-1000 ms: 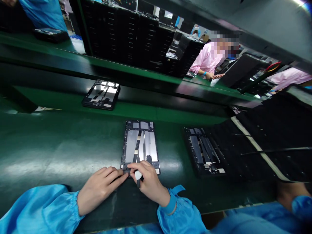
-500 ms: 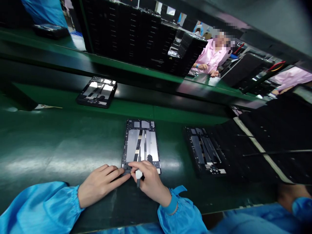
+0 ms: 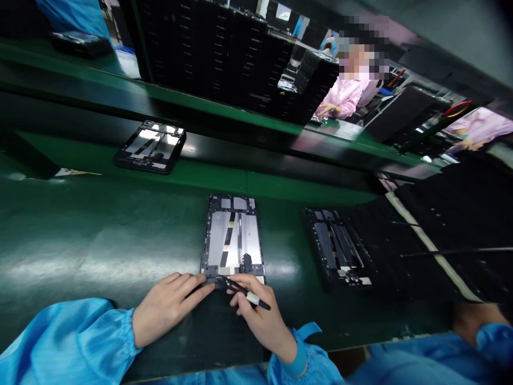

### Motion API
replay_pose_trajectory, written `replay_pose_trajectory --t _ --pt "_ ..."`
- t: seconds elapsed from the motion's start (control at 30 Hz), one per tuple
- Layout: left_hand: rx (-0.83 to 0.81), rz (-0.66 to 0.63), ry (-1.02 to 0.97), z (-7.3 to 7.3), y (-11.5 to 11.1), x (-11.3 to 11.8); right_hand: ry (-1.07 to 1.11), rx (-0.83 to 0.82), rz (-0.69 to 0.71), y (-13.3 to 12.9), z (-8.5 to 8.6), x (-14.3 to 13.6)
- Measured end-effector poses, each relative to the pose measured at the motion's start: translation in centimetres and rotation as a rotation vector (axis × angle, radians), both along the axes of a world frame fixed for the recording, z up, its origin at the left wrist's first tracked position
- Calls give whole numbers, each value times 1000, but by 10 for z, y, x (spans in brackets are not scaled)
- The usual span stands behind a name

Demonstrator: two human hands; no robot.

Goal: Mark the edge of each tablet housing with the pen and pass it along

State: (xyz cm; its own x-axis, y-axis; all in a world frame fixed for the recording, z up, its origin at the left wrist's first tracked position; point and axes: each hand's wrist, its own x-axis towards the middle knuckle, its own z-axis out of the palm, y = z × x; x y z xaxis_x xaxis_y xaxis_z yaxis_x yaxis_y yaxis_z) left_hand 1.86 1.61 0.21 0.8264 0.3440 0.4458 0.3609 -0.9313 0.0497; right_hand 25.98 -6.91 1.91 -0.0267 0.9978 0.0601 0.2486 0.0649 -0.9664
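An opened tablet [image 3: 214,235], its silver inner plate and dark flat cables exposed, lies on the green bench in front of me. My left hand [image 3: 170,302] rests at its lower left corner, fingers stretched out and fingertips touching the edge. In my right hand [image 3: 260,307] is a pair of black tweezers [image 3: 253,298] with a white band, gripped between thumb and fingers. The tweezers slant across the tablet's bottom end, their tips pointing left near my left fingertips. Exactly what the tips touch is too small to make out.
Another opened tablet [image 3: 154,144] lies at the back left, and one more [image 3: 334,246] to the right beside dark stacked panels [image 3: 420,240]. Behind a raised ledge [image 3: 240,115] stand tall black stacks [image 3: 216,53]. A person in pink [image 3: 347,93] works beyond; a blue-sleeved arm [image 3: 481,326] is at right.
My right hand has shifted slightly right and down. The tweezers have swung from nearly upright to a flatter slant, tips to the left. My left hand stays at the tablet's corner.
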Motion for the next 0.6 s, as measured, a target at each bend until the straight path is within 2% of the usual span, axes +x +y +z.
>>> replay_pose_trajectory --t 0.17,0.4,0.6 --pt "-1 14 -35 -3 -1 0 -142 25 -1 8 3 -3" --pt "24 19 -13 -3 -1 -1 -231 46 -80 6 3 15" --pt "-11 -6 -7 -6 0 -6 -76 -4 -86 0 -3 14"
